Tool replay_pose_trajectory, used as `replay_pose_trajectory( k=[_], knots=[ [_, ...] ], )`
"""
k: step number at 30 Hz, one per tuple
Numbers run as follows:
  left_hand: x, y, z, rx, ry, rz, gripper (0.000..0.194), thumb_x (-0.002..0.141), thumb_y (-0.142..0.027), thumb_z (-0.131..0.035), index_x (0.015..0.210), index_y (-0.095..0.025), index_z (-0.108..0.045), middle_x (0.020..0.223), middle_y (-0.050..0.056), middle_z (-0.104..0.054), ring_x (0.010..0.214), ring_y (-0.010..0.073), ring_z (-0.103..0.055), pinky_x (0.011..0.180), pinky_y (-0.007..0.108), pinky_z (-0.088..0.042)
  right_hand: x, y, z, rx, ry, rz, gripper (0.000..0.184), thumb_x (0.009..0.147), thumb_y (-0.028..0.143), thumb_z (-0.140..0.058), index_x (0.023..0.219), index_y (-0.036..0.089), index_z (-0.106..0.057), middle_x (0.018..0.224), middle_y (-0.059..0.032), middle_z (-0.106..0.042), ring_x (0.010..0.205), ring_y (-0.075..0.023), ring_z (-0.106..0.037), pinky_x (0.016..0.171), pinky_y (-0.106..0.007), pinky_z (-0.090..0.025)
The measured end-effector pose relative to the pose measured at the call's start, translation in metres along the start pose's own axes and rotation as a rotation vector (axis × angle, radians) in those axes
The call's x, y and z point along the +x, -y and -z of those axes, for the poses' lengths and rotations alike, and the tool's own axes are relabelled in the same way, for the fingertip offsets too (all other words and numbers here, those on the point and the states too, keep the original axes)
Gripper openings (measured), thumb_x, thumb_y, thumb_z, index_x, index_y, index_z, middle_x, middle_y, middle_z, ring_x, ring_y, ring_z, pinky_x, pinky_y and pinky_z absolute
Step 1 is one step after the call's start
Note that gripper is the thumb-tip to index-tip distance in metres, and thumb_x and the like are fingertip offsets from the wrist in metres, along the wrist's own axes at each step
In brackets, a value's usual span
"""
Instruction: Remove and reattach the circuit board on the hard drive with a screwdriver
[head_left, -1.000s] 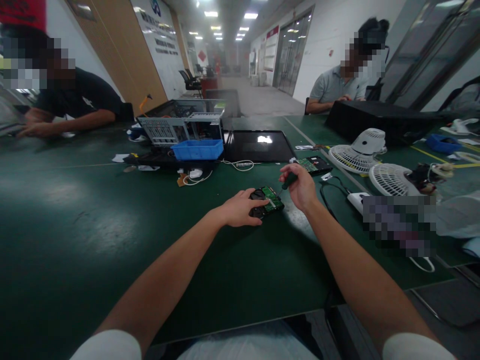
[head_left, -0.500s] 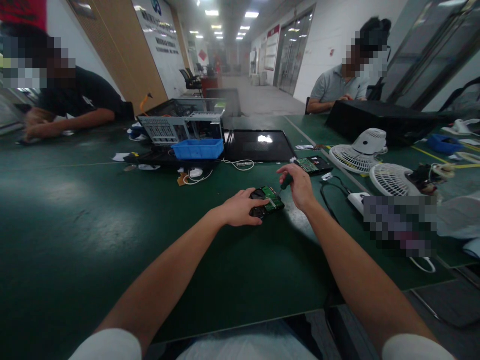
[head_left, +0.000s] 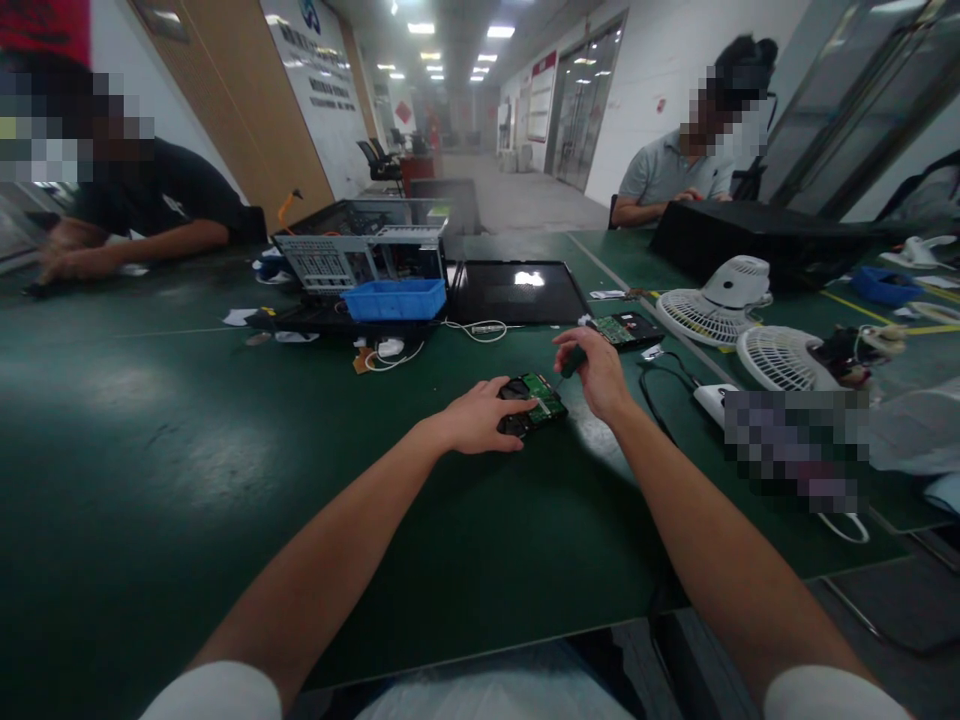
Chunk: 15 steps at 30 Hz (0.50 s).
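- Drive (head_left: 546,394) lies circuit side up on green table (head_left: 150,480), at fingertips of left hand (head_left: 480,416), its left end partly under them.
- Left hand grasps drive: index finger across its top, thumb by the near edge.
- Right hand (head_left: 600,374), just off drive's right side, fingers curled round screwdriver (head_left: 574,360).
- Screwdriver slants down toward drive's right edge; tip contact too small to tell.
- Second drive (head_left: 634,330) lies just beyond right hand.
- Blue tray (head_left: 395,301) sits farther off, left of both drives.
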<state>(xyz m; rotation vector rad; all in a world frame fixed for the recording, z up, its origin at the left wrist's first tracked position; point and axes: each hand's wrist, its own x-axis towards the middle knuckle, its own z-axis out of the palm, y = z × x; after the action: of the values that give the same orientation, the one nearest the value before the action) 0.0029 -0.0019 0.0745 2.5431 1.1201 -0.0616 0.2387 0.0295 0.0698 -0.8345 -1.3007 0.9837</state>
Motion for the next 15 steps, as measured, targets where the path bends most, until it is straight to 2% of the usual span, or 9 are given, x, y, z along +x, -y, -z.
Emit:
replay_pose_trajectory(
  k=[4, 9, 15],
  knots=[
    [0.001, 0.000, -0.001, 0.004, -0.012, -0.008, 0.080, 0.088, -0.063, -0.069, 0.159, -0.044, -0.039, 0.172, 0.005, -0.015, 0.152, 0.0421, -0.028, 0.121, 0.054, -0.031, -0.001, 0.001, -0.003, 0.050, 0.005, -0.048, 0.038, 0.090, 0.062, -0.064, 0.087, 0.025, -0.074, 0.074, 0.0005, -0.066, 0.062, -0.0145, -0.062, 0.063, -0.030, -0.050],
    [0.000, 0.000, -0.002, 0.007, -0.027, -0.016, 0.080, 0.087, -0.063, -0.070, 0.159, -0.042, -0.041, 0.171, 0.007, -0.017, 0.153, 0.0421, -0.026, 0.122, 0.053, -0.029, -0.004, 0.008, -0.007, 0.194, 0.076, -0.076, 0.034, 0.090, 0.057, -0.064, 0.088, 0.024, -0.073, 0.077, -0.0018, -0.068, 0.067, -0.0163, -0.063, 0.067, -0.032, -0.052],
    [0.001, 0.000, -0.002, 0.006, -0.031, -0.023, 0.080, 0.087, -0.063, -0.070, 0.159, -0.042, -0.041, 0.171, 0.007, -0.018, 0.153, 0.0423, -0.026, 0.122, 0.052, -0.029, -0.006, 0.012, -0.009, 0.274, 0.068, -0.143, 0.036, 0.088, 0.060, -0.068, 0.083, 0.024, -0.072, 0.059, 0.0034, -0.049, 0.052, -0.0126, -0.047, 0.062, -0.031, -0.049]
  ],
)
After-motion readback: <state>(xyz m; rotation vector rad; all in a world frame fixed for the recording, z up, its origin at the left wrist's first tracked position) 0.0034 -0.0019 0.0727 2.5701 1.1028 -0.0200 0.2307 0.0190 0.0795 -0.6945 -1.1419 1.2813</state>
